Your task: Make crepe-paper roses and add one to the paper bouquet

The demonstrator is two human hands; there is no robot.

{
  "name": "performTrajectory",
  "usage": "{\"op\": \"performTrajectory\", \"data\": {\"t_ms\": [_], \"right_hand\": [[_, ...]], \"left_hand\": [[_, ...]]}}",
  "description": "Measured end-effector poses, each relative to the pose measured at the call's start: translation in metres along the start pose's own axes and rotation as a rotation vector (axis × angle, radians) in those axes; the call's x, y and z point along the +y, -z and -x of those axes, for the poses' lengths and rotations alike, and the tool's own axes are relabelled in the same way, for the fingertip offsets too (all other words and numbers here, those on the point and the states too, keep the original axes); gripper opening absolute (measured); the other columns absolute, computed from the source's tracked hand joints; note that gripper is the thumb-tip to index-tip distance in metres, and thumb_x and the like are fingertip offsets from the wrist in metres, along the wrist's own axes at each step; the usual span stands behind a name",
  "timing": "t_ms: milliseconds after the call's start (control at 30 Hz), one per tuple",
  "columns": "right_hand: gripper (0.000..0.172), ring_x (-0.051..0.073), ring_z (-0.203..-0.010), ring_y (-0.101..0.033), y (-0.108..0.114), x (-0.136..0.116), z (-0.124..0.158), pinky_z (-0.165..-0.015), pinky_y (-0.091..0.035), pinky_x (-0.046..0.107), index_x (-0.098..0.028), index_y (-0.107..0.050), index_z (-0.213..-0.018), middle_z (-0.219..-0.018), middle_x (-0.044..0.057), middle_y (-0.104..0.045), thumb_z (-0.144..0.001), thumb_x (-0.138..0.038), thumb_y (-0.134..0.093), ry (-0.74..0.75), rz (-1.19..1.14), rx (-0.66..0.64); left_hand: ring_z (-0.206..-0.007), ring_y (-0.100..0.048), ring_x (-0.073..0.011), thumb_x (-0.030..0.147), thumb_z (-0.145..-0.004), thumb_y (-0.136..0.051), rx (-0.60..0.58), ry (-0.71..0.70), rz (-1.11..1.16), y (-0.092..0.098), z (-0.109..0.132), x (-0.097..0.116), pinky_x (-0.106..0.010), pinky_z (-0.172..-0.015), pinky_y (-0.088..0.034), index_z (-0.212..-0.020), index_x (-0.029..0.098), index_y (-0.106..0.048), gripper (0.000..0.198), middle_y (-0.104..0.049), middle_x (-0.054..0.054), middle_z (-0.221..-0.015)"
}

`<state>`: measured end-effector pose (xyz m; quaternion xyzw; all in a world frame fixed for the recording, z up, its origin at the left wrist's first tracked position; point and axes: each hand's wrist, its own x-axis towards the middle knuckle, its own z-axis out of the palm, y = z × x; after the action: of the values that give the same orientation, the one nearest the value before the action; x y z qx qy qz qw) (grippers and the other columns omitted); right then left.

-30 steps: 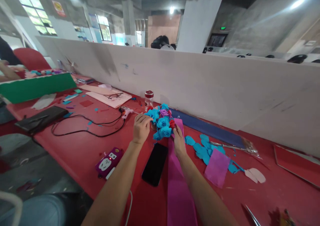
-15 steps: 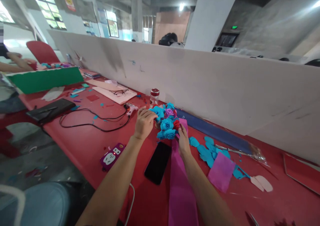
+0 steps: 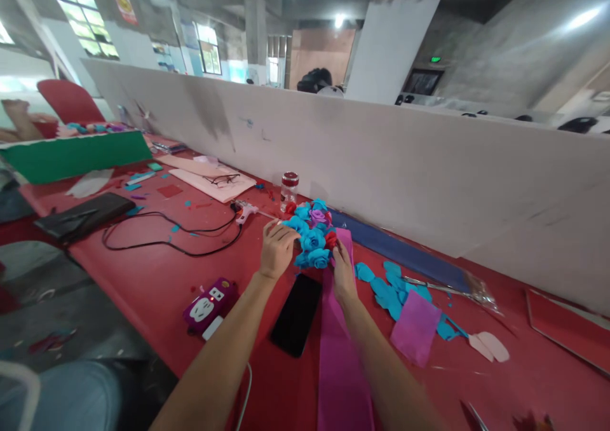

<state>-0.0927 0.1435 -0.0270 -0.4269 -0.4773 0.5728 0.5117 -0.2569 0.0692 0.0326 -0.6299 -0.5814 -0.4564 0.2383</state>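
A bunch of paper roses (image 3: pixel 311 234), mostly blue with one purple and a few red, lies on the red table (image 3: pixel 157 272). My left hand (image 3: pixel 277 250) is closed around its left side. My right hand (image 3: pixel 342 269) pinches the bunch at its lower right, resting on a long magenta paper strip (image 3: pixel 339 361) that runs toward me. A black phone (image 3: pixel 296 313) lies between my forearms.
Blue paper petals (image 3: pixel 388 285), a magenta sheet (image 3: pixel 415 327) and a dark blue roll (image 3: pixel 405 252) lie to the right. A glue gun (image 3: pixel 245 213) with black cable, a small jar (image 3: pixel 288 190), a purple power strip (image 3: pixel 210 297) and glasses (image 3: pixel 220 180) sit left. A white partition (image 3: pixel 381 170) runs behind. Another person's arm (image 3: pixel 19 121) is at far left.
Both hands stay on the rose bunch with only slight shifts of the fingers. The view swung a little right and back.
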Motion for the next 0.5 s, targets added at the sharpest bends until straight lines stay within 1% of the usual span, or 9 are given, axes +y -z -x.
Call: {"op": "performTrajectory", "data": {"t_ms": [133,267,367,433,500], "right_hand": [[0.057,0.020,-0.135,-0.038,-0.001,0.002,0.001,-0.110,-0.032,0.037,-0.027,-0.051,-0.133,-0.143,0.000,-0.047,-0.080,-0.047,-0.056,0.013,0.013,-0.011],[0.057,0.019,-0.137,-0.035,0.000,-0.001,0.005,-0.112,-0.028,0.037,-0.030,-0.050,-0.134,-0.144,-0.003,-0.044,-0.080,-0.048,-0.056,0.017,0.019,-0.021],[0.056,0.018,-0.136,-0.035,0.002,-0.005,0.012,-0.113,-0.026,0.037,-0.031,-0.050,-0.134,-0.144,-0.004,-0.044,-0.081,-0.048,-0.055,0.018,0.018,-0.018],[0.054,0.018,-0.136,-0.036,0.004,-0.009,0.017,-0.113,-0.027,0.038,-0.031,-0.053,-0.131,-0.142,-0.004,-0.047,-0.080,-0.047,-0.057,0.028,0.016,0.000],[0.051,0.019,-0.134,-0.039,0.008,-0.012,0.023,-0.110,-0.032,0.037,-0.030,-0.057,-0.127,-0.138,-0.003,-0.052,-0.079,-0.046,-0.059,0.058,0.005,0.026]], "left_hand": [[-0.091,-0.065,-0.0159,0.009,-0.086,-0.049,-0.070,-0.013,0.053,-0.004,0.019,0.002,-0.046,-0.107,-0.031,-0.083,0.025,-0.068,0.024,-0.074,0.001,-0.092],[-0.101,-0.064,-0.0170,0.009,-0.085,-0.050,-0.057,0.029,0.070,0.003,0.029,-0.001,-0.047,-0.110,-0.028,-0.086,0.025,-0.068,0.024,-0.074,0.000,-0.099],[-0.105,-0.063,-0.0177,0.011,-0.085,-0.049,-0.067,0.094,0.104,0.008,0.031,-0.001,-0.048,-0.110,-0.029,-0.090,0.025,-0.068,0.024,-0.074,-0.002,-0.102],[-0.107,-0.063,-0.0183,0.012,-0.084,-0.049,-0.091,0.147,0.146,0.012,0.032,0.001,-0.049,-0.108,-0.032,-0.094,0.024,-0.067,0.024,-0.073,-0.003,-0.105],[-0.107,-0.062,-0.0185,0.010,-0.082,-0.048,-0.091,0.201,0.196,0.016,0.034,0.005,-0.047,-0.106,-0.036,-0.096,0.023,-0.066,0.027,-0.071,-0.004,-0.109]]}}
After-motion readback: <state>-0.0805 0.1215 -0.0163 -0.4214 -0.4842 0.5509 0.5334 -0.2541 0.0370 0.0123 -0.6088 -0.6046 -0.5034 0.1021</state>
